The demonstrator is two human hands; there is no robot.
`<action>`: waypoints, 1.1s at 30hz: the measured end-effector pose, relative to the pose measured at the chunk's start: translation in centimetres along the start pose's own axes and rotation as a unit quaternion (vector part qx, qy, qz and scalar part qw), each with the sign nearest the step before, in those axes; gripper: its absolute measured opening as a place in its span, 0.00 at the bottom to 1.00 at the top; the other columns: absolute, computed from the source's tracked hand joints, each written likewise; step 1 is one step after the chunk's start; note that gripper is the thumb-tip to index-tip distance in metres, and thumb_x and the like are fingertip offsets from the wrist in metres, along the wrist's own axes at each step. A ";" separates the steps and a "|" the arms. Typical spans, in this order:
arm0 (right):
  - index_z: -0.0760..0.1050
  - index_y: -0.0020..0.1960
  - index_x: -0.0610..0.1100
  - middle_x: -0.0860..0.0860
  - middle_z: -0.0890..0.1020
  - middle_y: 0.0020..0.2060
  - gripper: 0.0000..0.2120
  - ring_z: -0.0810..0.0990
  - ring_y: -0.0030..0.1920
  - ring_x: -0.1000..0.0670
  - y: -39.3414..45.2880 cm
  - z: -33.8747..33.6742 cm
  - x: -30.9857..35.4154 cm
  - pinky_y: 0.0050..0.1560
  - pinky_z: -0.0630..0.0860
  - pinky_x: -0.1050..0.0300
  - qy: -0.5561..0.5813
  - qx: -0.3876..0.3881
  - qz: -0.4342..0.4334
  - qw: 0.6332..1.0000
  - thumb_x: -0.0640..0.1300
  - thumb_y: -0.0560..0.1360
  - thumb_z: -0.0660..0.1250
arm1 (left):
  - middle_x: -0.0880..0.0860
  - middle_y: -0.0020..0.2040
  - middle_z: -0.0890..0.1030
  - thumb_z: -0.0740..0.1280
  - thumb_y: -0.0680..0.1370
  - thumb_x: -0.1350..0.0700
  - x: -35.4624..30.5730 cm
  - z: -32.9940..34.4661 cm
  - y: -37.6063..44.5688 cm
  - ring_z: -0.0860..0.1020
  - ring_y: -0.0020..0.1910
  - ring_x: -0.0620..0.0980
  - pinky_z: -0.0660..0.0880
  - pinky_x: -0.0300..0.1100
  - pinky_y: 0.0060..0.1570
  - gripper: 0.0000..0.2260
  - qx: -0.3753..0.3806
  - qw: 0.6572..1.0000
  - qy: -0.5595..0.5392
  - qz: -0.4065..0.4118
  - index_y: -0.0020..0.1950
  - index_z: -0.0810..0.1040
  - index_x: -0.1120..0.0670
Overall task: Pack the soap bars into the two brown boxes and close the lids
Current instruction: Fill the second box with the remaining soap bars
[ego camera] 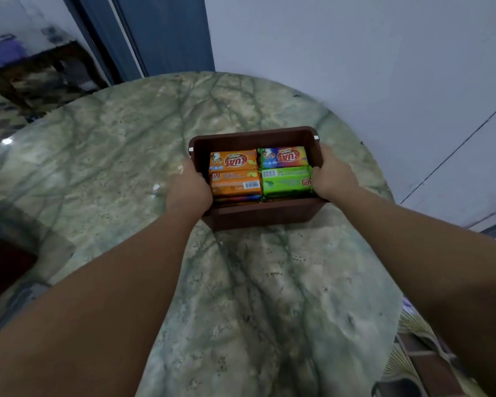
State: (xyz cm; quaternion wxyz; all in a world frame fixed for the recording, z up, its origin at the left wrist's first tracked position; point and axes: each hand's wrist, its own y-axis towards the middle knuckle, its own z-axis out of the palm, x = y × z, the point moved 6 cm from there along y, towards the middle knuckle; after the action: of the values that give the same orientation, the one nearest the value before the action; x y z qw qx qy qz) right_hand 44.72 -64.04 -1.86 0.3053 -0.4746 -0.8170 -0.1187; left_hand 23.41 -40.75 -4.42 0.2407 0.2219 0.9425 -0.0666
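Gripping brown box (258, 216) short ends: left hand (188, 190), right hand (334, 176), both clamped. Long axis runs hand-to-hand. Between grips: two orange bars (235, 174), two green bars (285, 171), lengthwise.

The left hand (188, 189) and right hand (332, 174) covered the brown box's (258, 216) side walls. Lower soap bars (236, 198) showed only as edges beneath the top layer. The table's (112, 156) near edge was cropped; background furniture (32, 67) was blurred.
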 end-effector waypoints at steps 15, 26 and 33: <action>0.63 0.76 0.56 0.44 0.79 0.64 0.28 0.77 0.63 0.38 -6.0 -0.8 -1.2 0.59 0.71 0.50 0.026 -0.007 0.027 0.999 0.40 0.78 0.58 | 0.63 0.59 0.78 0.56 0.83 0.54 0.2 -0.9 -4.1 0.78 0.57 0.66 0.67 0.51 0.47 0.13 0.012 0.999 0.003 0.032 0.67 0.68 0.56; 0.62 0.77 0.58 0.45 0.78 0.65 0.29 0.76 0.64 0.38 -13.9 0.2 -2.8 0.56 0.68 0.54 0.041 -0.051 0.072 0.995 0.40 0.78 0.58 | 0.64 0.54 0.80 0.55 0.84 0.53 2.4 -1.2 -7.6 0.79 0.53 0.66 0.72 0.52 0.45 0.14 0.054 0.995 0.011 0.083 0.69 0.63 0.52; 0.61 0.78 0.56 0.42 0.79 0.63 0.29 0.77 0.61 0.38 -15.4 -0.2 -2.9 0.52 0.67 0.54 0.032 -0.056 0.080 0.995 0.40 0.79 0.58 | 0.63 0.54 0.79 0.55 0.84 0.54 2.6 -1.8 -9.1 0.79 0.52 0.65 0.72 0.52 0.44 0.16 0.057 0.995 -0.005 0.085 0.71 0.63 0.52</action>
State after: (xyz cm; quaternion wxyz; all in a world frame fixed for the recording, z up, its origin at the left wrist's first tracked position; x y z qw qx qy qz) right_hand 32.79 -74.20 -1.98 0.3124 -0.5511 -0.7581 -0.1548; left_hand 16.49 -47.41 -3.96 0.2374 0.3144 0.9137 -0.1002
